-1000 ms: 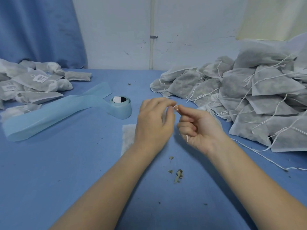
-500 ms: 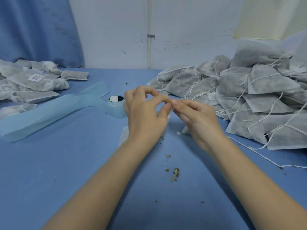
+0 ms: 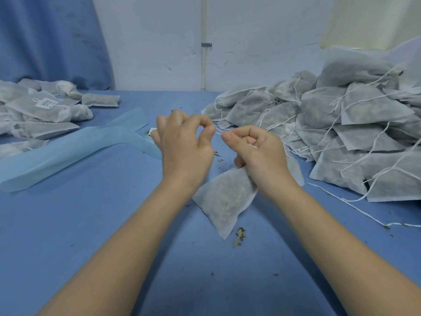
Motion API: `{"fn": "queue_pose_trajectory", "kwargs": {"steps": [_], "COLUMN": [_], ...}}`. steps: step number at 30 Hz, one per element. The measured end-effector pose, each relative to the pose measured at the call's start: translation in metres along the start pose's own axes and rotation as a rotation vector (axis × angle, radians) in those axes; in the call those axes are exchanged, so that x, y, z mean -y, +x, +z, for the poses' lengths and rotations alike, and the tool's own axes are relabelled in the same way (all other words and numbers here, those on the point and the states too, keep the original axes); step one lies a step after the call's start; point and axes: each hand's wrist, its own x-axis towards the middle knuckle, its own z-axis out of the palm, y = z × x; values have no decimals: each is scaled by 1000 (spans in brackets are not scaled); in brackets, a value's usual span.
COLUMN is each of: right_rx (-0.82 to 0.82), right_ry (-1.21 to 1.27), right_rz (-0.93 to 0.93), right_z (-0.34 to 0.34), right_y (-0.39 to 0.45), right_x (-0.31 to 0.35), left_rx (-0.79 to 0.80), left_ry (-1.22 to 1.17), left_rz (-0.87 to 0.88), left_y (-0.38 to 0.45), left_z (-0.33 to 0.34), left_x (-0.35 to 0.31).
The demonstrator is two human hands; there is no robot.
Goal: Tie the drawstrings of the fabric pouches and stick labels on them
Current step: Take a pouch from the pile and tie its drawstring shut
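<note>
A grey fabric pouch (image 3: 225, 201) filled with dried herbs hangs from my right hand (image 3: 255, 153), its lower corner near the blue table. My right hand grips the pouch's neck in a fist and pinches one end of the white drawstring (image 3: 218, 132). My left hand (image 3: 184, 144) pinches the other end between thumb and forefinger, a short way to the left. The string runs taut across the small gap between the two hands.
A big heap of untied pouches (image 3: 341, 133) with loose strings fills the right side. Finished, labelled pouches (image 3: 43, 110) lie at the far left. A light blue label roll (image 3: 68, 153) with a long backing strip lies behind my left hand. Herb crumbs (image 3: 239, 236) dot the table.
My hands have pulled slightly apart, drawing the string tight. The pouch, earlier hidden behind my hands, now hangs in view below my right fist.
</note>
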Motion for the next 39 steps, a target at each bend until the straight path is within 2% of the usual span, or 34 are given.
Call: {"fn": "queue_pose_trajectory", "kwargs": {"steps": [3, 7, 11, 13, 15, 17, 19, 22, 25, 28, 30, 32, 36, 39], "right_rx": [-44, 22, -141, -282, -420, -525, -572, -487, -262, -85, -13, 14, 11, -12], "right_ry": [-47, -69, 31, 216, 431, 562, 583, 478, 317, 131, -32, -157, -238, -164], "right_rz": [-12, -56, 1, 95, 166, 196, 197, 172, 118, -10, -109, -163, -181, -114], "right_z": [-3, -6, -6, -8, -9, -11, -12, -13, -13, -14, -16, -18, -19, -11], "right_y": [2, 1, 3, 5, 8, 10, 11, 12, 10, 4, 2, 0, 1, 5], "right_x": [-1, 1, 2, 4, 4, 2, 0, -4, -6, -6, -6, -7, -10, -10], "left_rx": [-17, 11, 109, 220, 432, 656, 749, 678, 636, 616, 661, 692, 479, 372], "left_ry": [-59, -151, -282, -335, -468, -786, -1055, -1180, -1225, -1272, -1297, -1243, -1167, -1106], "left_rz": [-81, -130, -212, -368, -621, -814, -889, -970, -1003, -1003, -987, -911, -952, -874], "left_y": [5, 9, 1, -3, -4, -6, -9, -11, -10, -5, -3, -4, -4, 0], "left_z": [-2, -8, -2, 3, 4, 7, 9, 12, 14, 14, 13, 13, 15, 14], "left_x": [1, 5, 4, 5, 3, 1, -3, -4, 1, 5, 8, 8, 11, 13]}}
